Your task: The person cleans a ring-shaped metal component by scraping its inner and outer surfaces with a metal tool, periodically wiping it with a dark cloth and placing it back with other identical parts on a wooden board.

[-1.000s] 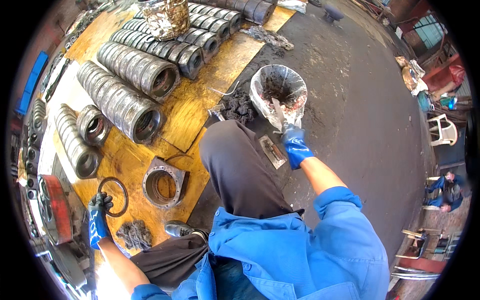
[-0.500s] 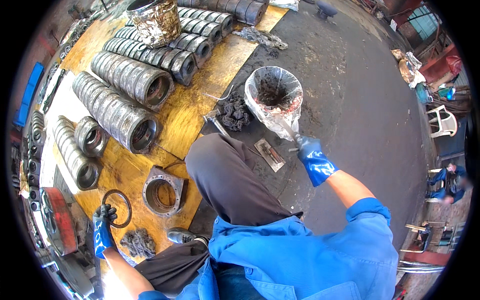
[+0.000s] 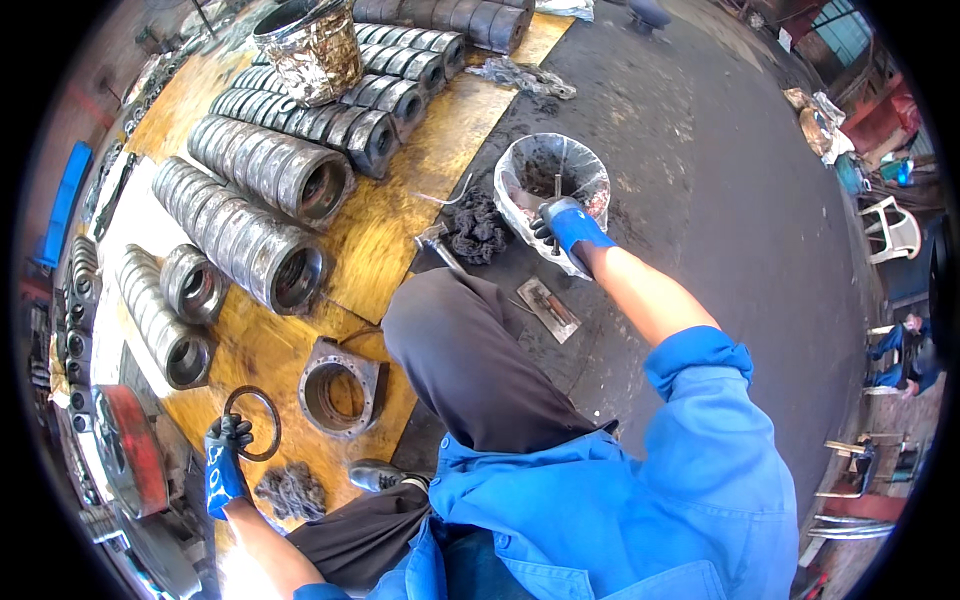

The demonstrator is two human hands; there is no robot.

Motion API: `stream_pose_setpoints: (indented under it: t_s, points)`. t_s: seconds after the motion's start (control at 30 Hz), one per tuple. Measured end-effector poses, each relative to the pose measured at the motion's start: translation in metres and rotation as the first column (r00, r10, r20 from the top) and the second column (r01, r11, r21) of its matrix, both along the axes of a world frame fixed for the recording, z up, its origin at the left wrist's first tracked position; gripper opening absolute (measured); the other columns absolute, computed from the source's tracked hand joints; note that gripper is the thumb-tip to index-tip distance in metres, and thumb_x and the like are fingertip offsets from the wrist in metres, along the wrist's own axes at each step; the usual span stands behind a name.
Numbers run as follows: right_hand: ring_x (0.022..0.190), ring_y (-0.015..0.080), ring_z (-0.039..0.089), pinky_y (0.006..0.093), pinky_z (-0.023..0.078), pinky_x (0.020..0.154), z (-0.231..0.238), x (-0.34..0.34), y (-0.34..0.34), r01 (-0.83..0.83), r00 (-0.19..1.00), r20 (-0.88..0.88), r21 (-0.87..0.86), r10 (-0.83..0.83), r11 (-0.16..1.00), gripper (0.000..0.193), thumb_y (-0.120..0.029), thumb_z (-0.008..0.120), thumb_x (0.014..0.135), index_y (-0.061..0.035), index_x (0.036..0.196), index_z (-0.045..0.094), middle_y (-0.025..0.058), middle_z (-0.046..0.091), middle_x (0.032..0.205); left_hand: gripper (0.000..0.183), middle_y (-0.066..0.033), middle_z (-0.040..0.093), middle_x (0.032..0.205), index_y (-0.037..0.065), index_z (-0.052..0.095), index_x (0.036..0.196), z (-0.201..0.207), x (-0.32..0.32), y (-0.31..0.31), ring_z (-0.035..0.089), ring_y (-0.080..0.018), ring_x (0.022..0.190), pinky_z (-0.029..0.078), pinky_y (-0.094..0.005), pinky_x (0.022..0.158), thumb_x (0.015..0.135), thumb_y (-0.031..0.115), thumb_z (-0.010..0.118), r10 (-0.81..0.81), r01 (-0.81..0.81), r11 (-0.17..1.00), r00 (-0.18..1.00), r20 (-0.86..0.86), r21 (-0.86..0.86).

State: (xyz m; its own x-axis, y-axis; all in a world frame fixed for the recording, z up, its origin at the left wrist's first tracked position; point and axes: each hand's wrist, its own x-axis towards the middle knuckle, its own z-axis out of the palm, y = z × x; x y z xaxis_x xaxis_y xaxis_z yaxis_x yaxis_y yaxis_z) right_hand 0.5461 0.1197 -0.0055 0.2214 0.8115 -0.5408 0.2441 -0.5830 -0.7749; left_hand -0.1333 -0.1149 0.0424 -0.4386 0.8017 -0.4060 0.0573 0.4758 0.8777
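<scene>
1. On the yellow board (image 3: 400, 230) at the person's left: rows of grey ribbed metal cylinders (image 3: 250, 235) lying on their sides, packed touching. Rigid and probably heavy, by my read.
2. Dented metal bucket (image 3: 310, 45) stands upright at the far end of the rows.
3. Lined pail (image 3: 590, 175) sits on the dark floor, off the board's right edge, dark greasy mass inside. Liner looks thin and floppy; likely slick at the rim.
4. Square metal flange (image 3: 342, 390) with a round bore lies flat on the board, near the person's knee. Stiff, probably weighty.
5. Dark greasy rag (image 3: 478, 228) lies crumpled between pail and board edge. Soft.
6. Flat scraper-like plate (image 3: 548, 308) on the floor, just right of the knee.
7. Dark metal ring (image 3: 255, 420) at the board's near-left end, just left of the flange. Thin, rigid, light-looking, maybe oily; best pinched across the band, as it is now.
8. Left hand (image 3: 225, 465), blue glove, fingers curled closed on the ring's near edge.
9. Right hand (image 3: 565, 225), blue glove, at the pail's near rim, closed round a thin metal rod (image 3: 557, 185) standing in the grease. Rod stiff, likely slippery; take it high, above the mess.
10. Wad of steel wool (image 3: 290, 490) just beside the left hand. Springy, light.
</scene>
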Motion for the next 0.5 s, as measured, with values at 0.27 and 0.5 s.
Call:
stream_pose_setpoints:
  t_s: [0.27, 0.5]
  points:
    - [0.05, 0.0218, 0.058, 0.0377, 0.046, 0.044, -0.022, 0.023, 0.008, -0.168, 0.953, 0.234, -0.115, 0.191, 0.979, 0.035, -0.026, 0.045, 0.092, -0.0026, 0.081, 0.069, 0.0102, 0.066, 0.067, 0.02, -0.0077, 0.057, 0.078, -0.004, 0.056, 0.097, -0.01, -0.006, 0.002, 0.056, -0.0146, 0.061, 0.047, -0.0255, 0.049, 0.095, 0.015, 0.057, 0.063, -0.063, 0.998, 0.998, -0.005, 0.03]
    - [0.06, 0.0182, 0.061, 0.0339, 0.047, 0.054, 0.034, 0.046, -0.008, -0.354, 0.865, 0.292, -0.222, 0.408, 0.909, 0.033, -0.03, 0.052, 0.089, -0.0025, 0.083, 0.069, 0.0094, 0.068, 0.072, 0.018, -0.0067, 0.054, 0.076, -0.005, 0.056, 0.097, -0.026, -0.017, 0.012, 0.051, -0.0144, 0.059, 0.043, -0.0251, 0.048, 0.095, 0.013, 0.056, -0.006, 0.005, 1.0, 0.988, 0.154, 0.004]
